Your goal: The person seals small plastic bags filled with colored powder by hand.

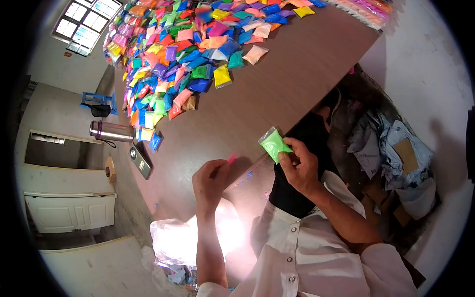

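A bright green packet [275, 144] with a clear edge is pinched between the thumb and fingers of my right hand [303, 169], over the table's edge. To its left, my left hand [210, 179] is raised above the brown table [262, 94] with its fingers closed. A small pink thing [232, 158] sticks out at its fingertips, too small to name. A large heap of colourful packets [188, 49] covers the far left part of the table. A yellow packet [222, 76] and a pale peach packet [256, 54] lie at the heap's near edge.
A steel flask [113, 131] and a phone [140, 160] are at the table's left side. Clear plastic [173, 235] lies in bright light at lower left. Grey plastic bags [401, 153] and cardboard are on the floor at right. Pink and orange packs [366, 12] sit at the far corner.
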### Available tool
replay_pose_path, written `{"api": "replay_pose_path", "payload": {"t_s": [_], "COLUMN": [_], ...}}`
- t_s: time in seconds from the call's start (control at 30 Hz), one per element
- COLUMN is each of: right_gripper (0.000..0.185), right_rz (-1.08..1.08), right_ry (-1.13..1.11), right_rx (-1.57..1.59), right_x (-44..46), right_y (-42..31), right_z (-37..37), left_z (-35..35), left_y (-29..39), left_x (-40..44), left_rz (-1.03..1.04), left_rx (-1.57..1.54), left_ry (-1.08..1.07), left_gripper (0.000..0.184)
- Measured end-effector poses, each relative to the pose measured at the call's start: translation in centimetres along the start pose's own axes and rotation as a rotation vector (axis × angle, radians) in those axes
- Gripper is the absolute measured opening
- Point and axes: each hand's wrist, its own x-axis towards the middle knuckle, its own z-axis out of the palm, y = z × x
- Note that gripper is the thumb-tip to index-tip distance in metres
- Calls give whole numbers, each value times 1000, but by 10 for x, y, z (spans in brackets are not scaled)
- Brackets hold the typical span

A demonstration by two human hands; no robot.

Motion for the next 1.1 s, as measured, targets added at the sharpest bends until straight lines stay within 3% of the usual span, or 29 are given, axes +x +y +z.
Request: {"api": "replay_pose_path", "payload": {"t_s": [0.07, 0.17, 0.27, 0.37, 0.43, 0.57, 0.63, 0.77, 0.83, 0.87, 0.97, 1.03, 1.1], "right_gripper": [34, 34, 34, 34, 34, 34, 34, 33, 34, 34, 34, 35, 35], "right_rz": [-21, 0, -17, -12, -12, -18, -27, -12, -6, -2, 7, 4, -1], "right_ry": [16, 10, 8, 10, 7, 3, 8, 14, 26, 39, 18, 12, 15], "right_rx": [-3, 9, -6, 26, 24, 8, 8, 14, 27, 41, 37, 24, 3], "right_x": [1, 0, 0, 0, -1, 0, 0, -1, -2, -2, -1, -1, 0], "right_y": [1, 4, 2, 3, 3, 6, 5, 3, 3, 3, 0, 1, 0], "right_z": [2, 3, 2, 2, 1, 2, 1, 0, 1, 3, 3, 5, 5], "left_z": [0, 15, 26, 25, 20, 14, 11, -15, -31, -35, -27, -13, -2], "left_y": [-2, -1, 1, 1, 2, -3, -6, -18, -21, -21, -24, -27, -28], "left_x": [1, -9, -25, -27, -29, -31, -31, -31, -31, -31, -39, -48, -59], "left_rz": [-15, 143, 493, 499, 383, 538, 634, 652, 551, 476, 464, 535, 380], "left_rx": [30, 77, 229, 201, 176, 248, 481, 525, 705, 598, 438, 442, 461], "left_ry": [28, -14, -244, -189, -159, -188, -137, 51, 155, 202, 226, 116, 21], "left_gripper": [9, 9, 8, 7, 7, 10, 15, 15, 11, 7, 6, 6, 6]}}
